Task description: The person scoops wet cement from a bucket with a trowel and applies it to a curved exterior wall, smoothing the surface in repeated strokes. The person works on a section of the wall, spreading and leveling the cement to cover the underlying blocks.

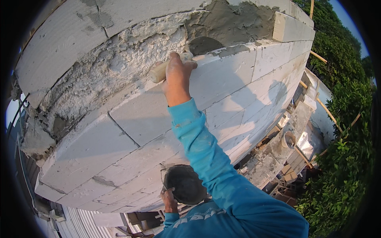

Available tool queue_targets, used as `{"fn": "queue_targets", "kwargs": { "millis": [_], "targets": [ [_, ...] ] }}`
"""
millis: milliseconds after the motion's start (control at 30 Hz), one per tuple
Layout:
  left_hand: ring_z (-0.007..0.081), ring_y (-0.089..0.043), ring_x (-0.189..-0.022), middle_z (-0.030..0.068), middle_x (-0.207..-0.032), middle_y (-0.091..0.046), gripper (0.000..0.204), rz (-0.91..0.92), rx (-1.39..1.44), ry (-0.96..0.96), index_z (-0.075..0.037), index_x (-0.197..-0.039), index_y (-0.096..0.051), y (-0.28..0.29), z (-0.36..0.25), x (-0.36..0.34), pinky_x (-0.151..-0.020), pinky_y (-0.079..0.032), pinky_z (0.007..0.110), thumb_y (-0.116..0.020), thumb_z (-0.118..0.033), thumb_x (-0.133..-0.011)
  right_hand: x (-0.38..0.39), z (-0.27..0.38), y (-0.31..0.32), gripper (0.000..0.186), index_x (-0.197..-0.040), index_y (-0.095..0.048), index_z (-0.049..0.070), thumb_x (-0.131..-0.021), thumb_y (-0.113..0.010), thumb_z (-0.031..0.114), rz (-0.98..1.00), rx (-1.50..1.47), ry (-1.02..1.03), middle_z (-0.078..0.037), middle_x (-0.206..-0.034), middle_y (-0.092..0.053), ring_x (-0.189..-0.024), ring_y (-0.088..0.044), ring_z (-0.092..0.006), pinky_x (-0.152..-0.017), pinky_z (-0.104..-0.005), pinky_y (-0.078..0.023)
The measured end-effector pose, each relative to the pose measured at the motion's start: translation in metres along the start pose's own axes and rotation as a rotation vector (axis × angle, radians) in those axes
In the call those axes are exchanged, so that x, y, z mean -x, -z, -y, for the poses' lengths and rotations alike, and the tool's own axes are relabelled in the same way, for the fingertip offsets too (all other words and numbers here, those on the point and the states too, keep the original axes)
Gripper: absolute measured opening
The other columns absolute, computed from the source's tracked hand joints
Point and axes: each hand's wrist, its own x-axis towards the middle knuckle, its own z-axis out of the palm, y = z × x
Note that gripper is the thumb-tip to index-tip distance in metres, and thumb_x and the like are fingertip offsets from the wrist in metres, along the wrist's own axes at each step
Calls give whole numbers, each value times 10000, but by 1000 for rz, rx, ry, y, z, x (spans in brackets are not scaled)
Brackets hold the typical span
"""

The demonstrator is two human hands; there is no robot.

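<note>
My right hand (178, 75) is closed round the pale wooden handle of a trowel (204, 45). The trowel's grey blade lies against wet mortar (234, 22) in a long recess of the block wall (170, 109). Left of the blade, the recess shows a rough, pale surface (131, 51). Lower down, close to my body, my left hand (169, 201) grips the side of a dark bucket (184, 184). The bucket's inside looks dark grey, and its contents are hard to make out. My right sleeve covers part of its rim.
A loose white block (291, 27) stands on the ledge at the recess's right end. Far below at right are a plank walkway (274, 154), another bucket (288, 139) and bamboo poles (329, 113). Leafy trees (337, 186) border the right side. Corrugated roofing (81, 222) lies below left.
</note>
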Motion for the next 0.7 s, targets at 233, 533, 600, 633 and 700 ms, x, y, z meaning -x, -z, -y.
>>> {"fn": "queue_targets", "kwargs": {
  "millis": [233,533,600,633,700],
  "targets": [
    [249,-641,-795,123,-890,-661,288,-6,73,4,21,-947,-616,-7,-12,11,-722,-534,373,-628,19,-660,21,-32,-13,721,-1400,4,-78,-926,-516,79,208,99,230,-280,-1239,-367,-1007,-569,-298,-765,-373,-571],
    [216,-608,-764,88,-860,-665,255,-33,116,3,2,-901,-650,1,-4,7,-700,-502,328,-606,76,-662,29,-28,-63,867,-1325,196,-249,-963,-462,185,219,576,461,-479,-1424,-17,-1406,-133,-478,-1171,-412,-161],
    [223,-616,-772,96,-862,-661,260,-42,65,16,11,-913,-630,7,0,3,-703,-509,345,-604,67,-661,29,-30,-70,868,-1320,189,-257,-961,-465,186,241,621,497,-482,-1423,-9,-1402,-131,-490,-1172,-414,-161],
    [226,-621,-775,100,-863,-659,264,-42,38,26,16,-919,-620,7,2,2,-704,-512,354,-604,63,-660,29,-30,-71,871,-1319,186,-260,-959,-469,190,259,608,512,-484,-1422,-12,-1400,-131,-495,-1173,-418,-159],
    [223,-623,-769,101,-862,-661,278,-34,19,5,22,-930,-621,0,1,1,-695,-515,350,-602,65,-656,26,-33,-67,880,-1319,177,-265,-957,-480,196,286,607,546,-485,-1418,-34,-1396,-149,-493,-1167,-425,-168]
  ]
}}
